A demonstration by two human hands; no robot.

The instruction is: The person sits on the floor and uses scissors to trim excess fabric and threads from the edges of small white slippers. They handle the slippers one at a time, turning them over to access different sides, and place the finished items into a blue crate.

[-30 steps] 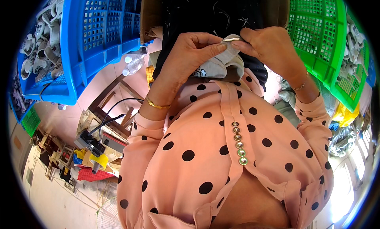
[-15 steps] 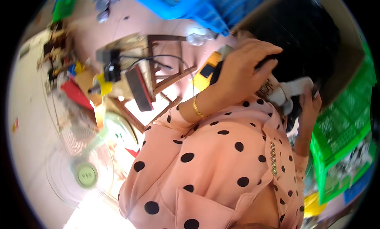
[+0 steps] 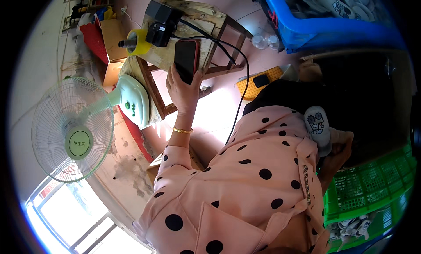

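My left hand [image 3: 183,95] reaches out to a wooden stool, its thumb and fingers closed around the lower end of a dark phone [image 3: 187,59] with a red edge. The phone lies at the stool's near side; whether it is lifted at all I cannot tell. Close to my body, my right hand [image 3: 337,155] grips a small pale grey shoe [image 3: 317,124] with a dark printed drawing on it. Its fingers are partly hidden behind the shoe.
The wooden stool [image 3: 164,59] carries a black boxy device [image 3: 161,23] with cables and a yellow tape roll [image 3: 139,42]. A fan [image 3: 79,142] stands left. A blue basket [image 3: 302,32] of similar shoes, a black-lined box [image 3: 401,85] and a green basket [image 3: 372,188] are at right.
My left hand has left the shoe area by my right hand and moved left onto the phone. The view has shifted, bringing the blue basket's shoes and the window into sight.
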